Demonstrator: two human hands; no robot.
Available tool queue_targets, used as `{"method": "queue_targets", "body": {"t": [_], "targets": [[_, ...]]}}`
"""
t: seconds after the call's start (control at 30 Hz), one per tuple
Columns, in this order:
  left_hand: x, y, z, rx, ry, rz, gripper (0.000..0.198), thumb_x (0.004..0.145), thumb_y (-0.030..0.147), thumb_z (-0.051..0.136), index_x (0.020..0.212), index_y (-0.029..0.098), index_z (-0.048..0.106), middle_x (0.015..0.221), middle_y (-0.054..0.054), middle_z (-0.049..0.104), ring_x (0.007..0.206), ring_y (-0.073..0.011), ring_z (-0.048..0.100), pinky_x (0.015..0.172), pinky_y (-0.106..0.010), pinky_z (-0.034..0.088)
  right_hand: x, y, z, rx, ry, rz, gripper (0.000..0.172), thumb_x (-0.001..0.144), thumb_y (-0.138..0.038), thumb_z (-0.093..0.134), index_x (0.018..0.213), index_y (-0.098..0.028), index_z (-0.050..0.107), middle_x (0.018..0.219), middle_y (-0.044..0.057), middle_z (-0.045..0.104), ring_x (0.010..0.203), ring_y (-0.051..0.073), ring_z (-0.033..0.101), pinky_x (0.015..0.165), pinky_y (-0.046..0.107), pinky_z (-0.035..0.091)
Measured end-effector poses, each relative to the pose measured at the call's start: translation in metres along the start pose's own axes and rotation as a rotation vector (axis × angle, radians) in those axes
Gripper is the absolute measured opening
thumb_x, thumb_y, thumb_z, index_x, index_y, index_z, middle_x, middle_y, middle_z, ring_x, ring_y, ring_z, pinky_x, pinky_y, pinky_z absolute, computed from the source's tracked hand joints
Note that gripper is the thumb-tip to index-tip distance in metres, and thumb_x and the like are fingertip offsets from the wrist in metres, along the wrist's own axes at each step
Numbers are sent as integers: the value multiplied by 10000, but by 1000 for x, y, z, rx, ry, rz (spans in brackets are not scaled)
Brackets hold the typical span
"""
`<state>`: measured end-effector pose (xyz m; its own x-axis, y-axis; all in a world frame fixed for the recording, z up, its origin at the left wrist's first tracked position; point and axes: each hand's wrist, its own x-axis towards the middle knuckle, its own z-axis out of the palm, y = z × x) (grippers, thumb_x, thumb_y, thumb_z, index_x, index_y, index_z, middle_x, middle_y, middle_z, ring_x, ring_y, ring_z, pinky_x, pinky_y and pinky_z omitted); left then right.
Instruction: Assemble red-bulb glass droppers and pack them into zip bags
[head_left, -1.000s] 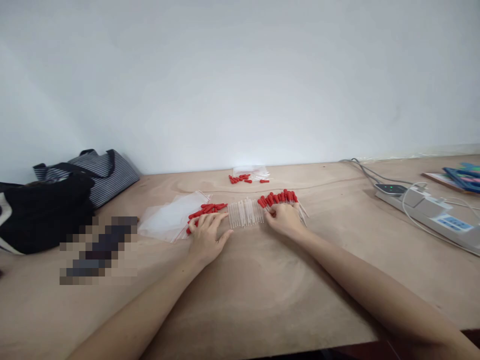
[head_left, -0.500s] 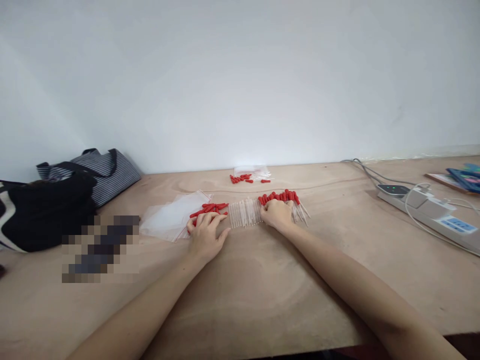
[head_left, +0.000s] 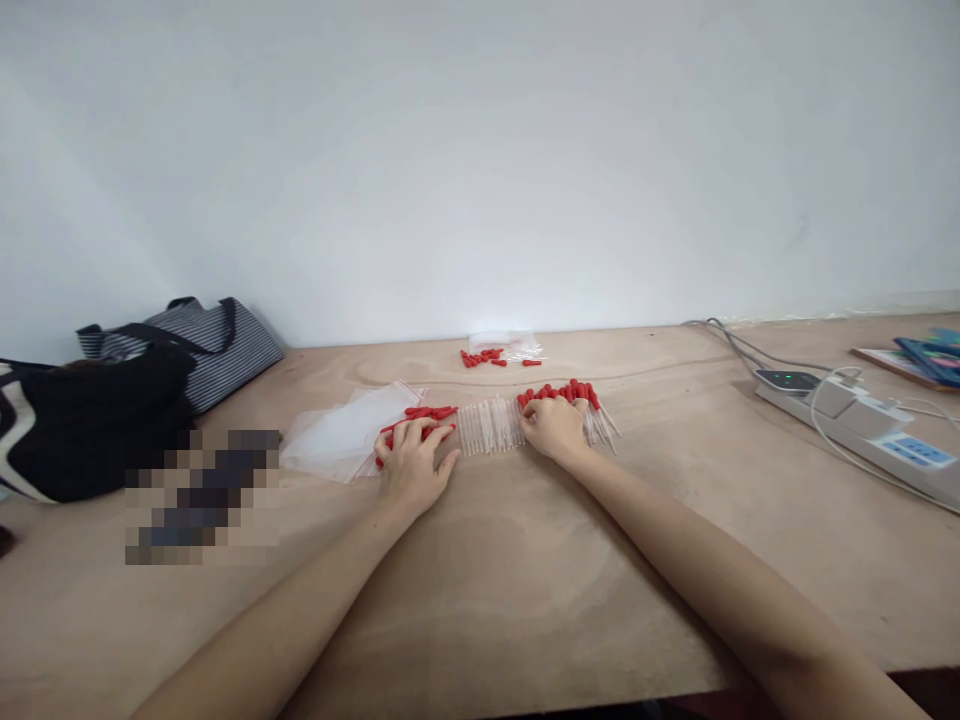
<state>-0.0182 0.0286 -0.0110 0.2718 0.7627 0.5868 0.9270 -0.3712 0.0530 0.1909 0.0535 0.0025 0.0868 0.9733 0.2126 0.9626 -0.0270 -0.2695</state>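
My left hand (head_left: 414,468) rests with its fingers apart over a loose pile of red rubber dropper bulbs (head_left: 431,412). Right of it, a row of clear slim dropper tubes (head_left: 487,425) lies side by side on the wooden table. My right hand (head_left: 556,428) is curled down at the right end of that row, where droppers with red bulbs (head_left: 576,390) lie together, their clear tubes pointing toward me. The fingers are closed, and what lies under the fingertips is hidden by the hand.
Clear zip bags (head_left: 341,435) lie left of the bulbs. At the back are more red bulbs (head_left: 480,357) by a small bag with thin clear tubes (head_left: 525,345). Bags (head_left: 210,345) stand at the left; a power strip (head_left: 862,430) with cables lies at the right.
My left hand's fingers have shifted slightly over the red bulbs. My right hand stays almost where it was, and the tubes and droppers look the same.
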Motion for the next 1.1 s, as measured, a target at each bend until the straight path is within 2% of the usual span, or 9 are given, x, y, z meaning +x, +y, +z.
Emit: {"method": "queue_targets", "body": {"t": [0.17, 0.37, 0.6, 0.8, 1.0, 1.1], "targets": [[2, -2, 3, 39, -11, 6, 247, 742, 338, 564, 973, 266, 616, 1070, -84, 557, 1003, -277, 433, 819, -472, 244, -1, -3, -2, -75, -25, 17, 287, 794, -277, 399, 730, -168, 657, 810, 117, 653, 878, 252, 523, 778, 413, 190], [6, -6, 8, 64, 4, -7, 184, 745, 344, 561, 879, 246, 642, 1058, -85, 558, 992, -277, 434, 792, -460, 261, 7, -13, -3, -83, -79, 84, 216, 741, -215, 454, 761, -136, 654, 840, 153, 644, 878, 256, 543, 805, 419, 193], [8, -8, 10, 104, 60, -32, 130, 738, 328, 571, 794, 233, 638, 1027, -84, 569, 974, -277, 445, 795, -469, 257, 23, -19, -1, -19, -164, 160, 185, 664, -221, 526, 790, -147, 639, 780, 103, 652, 779, 230, 583, 812, 421, 221], [9, -10, 8, 121, 60, -62, 123, 732, 320, 576, 765, 215, 630, 1014, -90, 577, 970, -283, 443, 808, -479, 249, 23, -18, -3, 50, -171, 168, 166, 686, -272, 523, 742, -155, 627, 751, 80, 647, 740, 215, 580, 808, 416, 251], [12, -10, 2, 78, 87, -96, 78, 733, 266, 575, 714, 201, 614, 954, -88, 595, 951, -288, 457, 814, -482, 243, 13, -6, -20, 146, -128, 117, 277, 755, -347, 449, 610, -180, 616, 673, 42, 639, 708, 186, 563, 777, 364, 284], [8, -2, -3, -5, 147, -19, 83, 761, 260, 552, 743, 201, 607, 945, -75, 601, 949, -265, 471, 822, -455, 247, -4, 12, -26, 278, -65, -100, 217, 738, -311, 502, 604, -183, 616, 649, 13, 627, 686, 152, 546, 727, 296, 300]]}}
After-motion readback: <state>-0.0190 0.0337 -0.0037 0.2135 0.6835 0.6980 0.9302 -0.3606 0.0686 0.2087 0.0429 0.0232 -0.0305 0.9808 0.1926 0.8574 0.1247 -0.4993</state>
